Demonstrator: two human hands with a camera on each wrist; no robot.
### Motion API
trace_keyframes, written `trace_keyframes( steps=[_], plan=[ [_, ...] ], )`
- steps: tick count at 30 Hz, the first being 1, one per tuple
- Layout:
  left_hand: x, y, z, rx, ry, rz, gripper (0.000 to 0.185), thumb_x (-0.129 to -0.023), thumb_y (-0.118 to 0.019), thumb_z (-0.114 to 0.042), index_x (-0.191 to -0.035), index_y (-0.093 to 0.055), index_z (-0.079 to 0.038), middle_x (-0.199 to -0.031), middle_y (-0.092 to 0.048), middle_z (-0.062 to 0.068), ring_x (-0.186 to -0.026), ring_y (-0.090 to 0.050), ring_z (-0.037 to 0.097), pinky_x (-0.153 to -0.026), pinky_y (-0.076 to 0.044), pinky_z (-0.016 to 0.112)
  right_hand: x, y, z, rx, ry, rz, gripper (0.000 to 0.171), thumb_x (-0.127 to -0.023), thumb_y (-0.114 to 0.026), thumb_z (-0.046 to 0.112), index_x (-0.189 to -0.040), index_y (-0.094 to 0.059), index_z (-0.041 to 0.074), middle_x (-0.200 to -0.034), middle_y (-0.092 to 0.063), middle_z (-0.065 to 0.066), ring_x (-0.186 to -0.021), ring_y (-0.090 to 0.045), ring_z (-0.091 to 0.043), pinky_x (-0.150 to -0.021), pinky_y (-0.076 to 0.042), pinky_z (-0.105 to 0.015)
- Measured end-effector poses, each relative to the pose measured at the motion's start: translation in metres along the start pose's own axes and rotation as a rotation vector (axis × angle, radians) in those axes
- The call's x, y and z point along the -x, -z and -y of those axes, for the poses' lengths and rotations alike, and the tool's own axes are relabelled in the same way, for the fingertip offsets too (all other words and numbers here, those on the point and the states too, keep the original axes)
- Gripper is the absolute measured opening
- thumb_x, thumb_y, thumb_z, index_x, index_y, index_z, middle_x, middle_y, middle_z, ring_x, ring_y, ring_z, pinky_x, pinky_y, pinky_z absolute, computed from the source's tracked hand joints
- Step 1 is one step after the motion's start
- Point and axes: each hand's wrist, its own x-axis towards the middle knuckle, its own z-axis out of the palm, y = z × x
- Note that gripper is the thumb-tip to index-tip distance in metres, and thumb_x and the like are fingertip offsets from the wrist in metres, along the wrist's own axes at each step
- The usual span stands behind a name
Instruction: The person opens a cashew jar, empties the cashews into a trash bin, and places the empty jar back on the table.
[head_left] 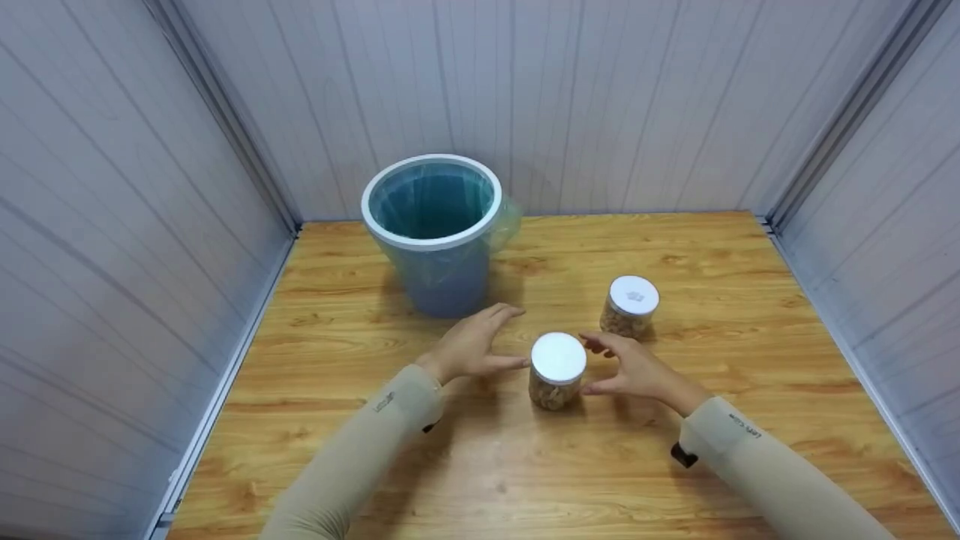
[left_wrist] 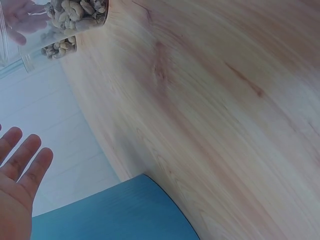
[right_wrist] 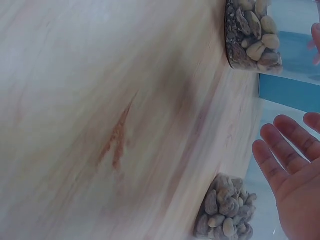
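Note:
A clear jar with a white lid [head_left: 558, 358] stands upright between my two hands, partly filled with what look like nuts [right_wrist: 254, 35]. Just to its left is my left hand [head_left: 478, 346], fingers extended and thumb pointing at the jar. On the other side my right hand [head_left: 628, 369] is spread beside the jar, its fingers slightly bent. Whether either hand touches the jar I cannot tell. A second white-lidded jar [head_left: 631, 298], also holding nuts [right_wrist: 229, 210], stands behind the right hand, which hides part of its base.
A blue bin [head_left: 448, 281] with a pale rim and a thin greenish liner stands at the back left of the wooden tabletop [head_left: 495, 480]. Panelled walls [head_left: 600, 112] enclose the back and both sides.

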Motion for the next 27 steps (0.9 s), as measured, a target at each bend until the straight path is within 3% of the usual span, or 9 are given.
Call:
trace_keyframes(
  steps=[18,27],
  plan=[
    [-0.005,-0.007,-0.011,0.055,0.011,0.031,0.087,-0.093,-0.081,-0.059,-0.161,-0.050,-0.015,-0.159,-0.058,0.006,-0.145,-0.059,0.026,-0.120,-0.050,0.048,-0.004,-0.013,0.000,-0.150,-0.034,0.052,0.093,-0.083,-0.096,0.022,-0.156,-0.047,-0.007,-0.147,-0.062,-0.025,-0.126,-0.064,-0.041,-0.106,-0.054,-0.064],
    [-0.006,-0.010,-0.013,0.071,0.016,0.034,0.087,-0.093,-0.081,-0.059,-0.161,-0.050,-0.015,-0.158,-0.059,0.006,-0.145,-0.058,0.026,-0.120,-0.050,0.050,-0.007,-0.023,0.001,-0.228,-0.076,0.084,0.099,-0.084,-0.096,0.021,-0.163,-0.040,-0.004,-0.156,-0.056,-0.025,-0.136,-0.059,-0.044,-0.111,-0.053,-0.064]
  ],
)
